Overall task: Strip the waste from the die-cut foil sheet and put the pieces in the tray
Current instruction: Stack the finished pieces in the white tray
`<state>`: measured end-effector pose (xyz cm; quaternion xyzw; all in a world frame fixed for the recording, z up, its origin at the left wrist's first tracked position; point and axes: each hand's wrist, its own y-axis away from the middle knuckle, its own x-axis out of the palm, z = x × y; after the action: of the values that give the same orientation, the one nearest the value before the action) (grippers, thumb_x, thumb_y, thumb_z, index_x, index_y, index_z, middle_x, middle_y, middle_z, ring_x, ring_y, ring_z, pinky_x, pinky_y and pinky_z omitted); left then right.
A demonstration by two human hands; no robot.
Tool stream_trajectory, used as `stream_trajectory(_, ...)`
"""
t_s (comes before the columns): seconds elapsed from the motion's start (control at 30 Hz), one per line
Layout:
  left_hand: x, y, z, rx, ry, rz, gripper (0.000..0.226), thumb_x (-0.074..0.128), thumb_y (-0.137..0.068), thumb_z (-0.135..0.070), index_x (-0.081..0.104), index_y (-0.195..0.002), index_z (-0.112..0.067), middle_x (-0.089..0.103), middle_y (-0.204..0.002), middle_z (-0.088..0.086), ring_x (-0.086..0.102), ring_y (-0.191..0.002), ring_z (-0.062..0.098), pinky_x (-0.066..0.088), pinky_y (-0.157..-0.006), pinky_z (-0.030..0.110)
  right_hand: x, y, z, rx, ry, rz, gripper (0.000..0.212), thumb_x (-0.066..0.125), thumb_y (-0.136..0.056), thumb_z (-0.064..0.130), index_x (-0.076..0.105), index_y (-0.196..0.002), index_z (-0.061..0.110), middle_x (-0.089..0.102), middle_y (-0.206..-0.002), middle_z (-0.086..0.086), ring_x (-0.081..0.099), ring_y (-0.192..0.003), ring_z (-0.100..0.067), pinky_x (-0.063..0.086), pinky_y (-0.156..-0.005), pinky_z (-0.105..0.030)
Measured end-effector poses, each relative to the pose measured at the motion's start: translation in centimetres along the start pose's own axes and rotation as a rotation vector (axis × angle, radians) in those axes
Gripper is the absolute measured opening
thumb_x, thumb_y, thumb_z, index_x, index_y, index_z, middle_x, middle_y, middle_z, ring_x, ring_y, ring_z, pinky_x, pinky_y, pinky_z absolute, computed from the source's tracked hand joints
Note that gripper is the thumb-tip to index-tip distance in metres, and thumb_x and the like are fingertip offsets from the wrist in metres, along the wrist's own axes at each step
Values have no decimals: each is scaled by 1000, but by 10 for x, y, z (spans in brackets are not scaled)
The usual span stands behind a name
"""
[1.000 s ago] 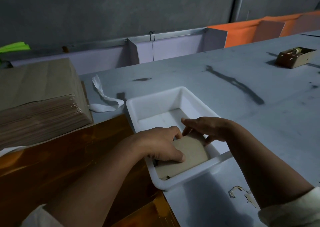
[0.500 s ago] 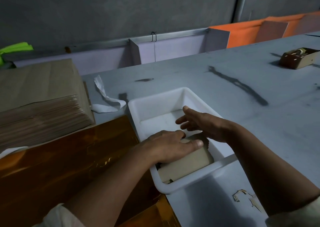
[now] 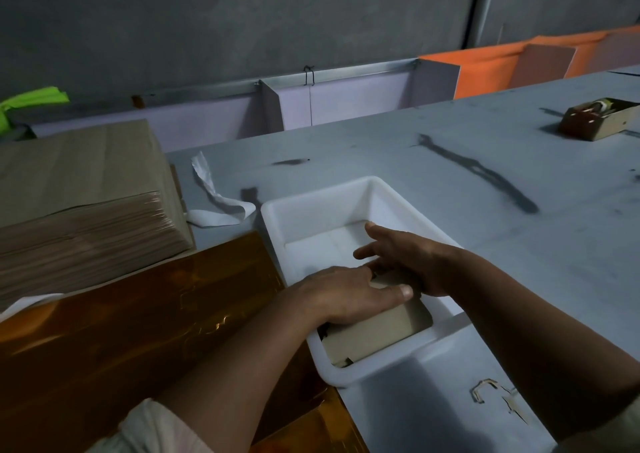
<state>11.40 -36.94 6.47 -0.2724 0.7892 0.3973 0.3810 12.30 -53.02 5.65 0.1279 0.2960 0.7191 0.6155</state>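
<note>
On the table (image 3: 450, 193), the pieces (image 3: 374, 338) in the tray (image 3: 311, 207) are pressed by the flat left hand (image 3: 346, 297) and steadied by the open-fingered right hand (image 3: 405, 255), best kept level.

A grey tabletop (image 3: 450, 245) carries a long dark smear (image 3: 481, 172) towards its far right side. At the left stands a tall stack of brown sheets (image 3: 79, 210), and just beside it lies a curled white paper strip (image 3: 214, 203). Far right, well apart, sits a small open cardboard box (image 3: 599, 120) with a roll of tape (image 3: 604, 104) inside. Along the far edge stand lilac boards (image 3: 346, 99) under a metal rail (image 3: 346, 70), then orange panels (image 3: 485, 68). Something bright green (image 3: 34, 98) shows at the left, against a grey concrete wall (image 3: 242, 20)
</note>
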Motion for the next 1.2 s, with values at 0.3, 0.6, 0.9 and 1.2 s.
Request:
stream_trajectory(0.3,-2,-5,-3,-25,38,64,87,35,-80,-85,43,-144,-27,54,-138,5,54,-119,22,46,-91,36,1,-1,-4,-34,-40,-17,58,35,-93,71,63,-123,30,63,-122,-6,61,-106,-16,50,-85,-31)
stream_trajectory(0.6,-2,-7,-1,-26,74,78,88,40,-74,-89,48,-138,-29,60,-124,0,59,-103,16,51,-85,33,2,-3,-6,-72,-36,-26,55,38,-89,74,62,-118,35,59,-127,-8,58,-116,-21,45,-107,-40)
stream_trajectory(0.9,-13,-6,-2,-50,204,195,72,52,-77,-80,58,-124,-25,63,-117,3,62,-104,20,51,-97,43,-6,-4,-2,-31,-40,-38,67,25,-92,76,56,-133,32,59,-132,-10,55,-121,-27,39,-111,-44)
stream_trajectory(1.2,-13,-7,1,-49,267,250,69,69,-74,-69,52,-128,-30,65,-118,5,64,-105,22,53,-97,44,2,-3,-5,-49,65,16,59,30,-89,78,59,-123,39,68,-114,-3,66,-105,-24,48,-103,-44)
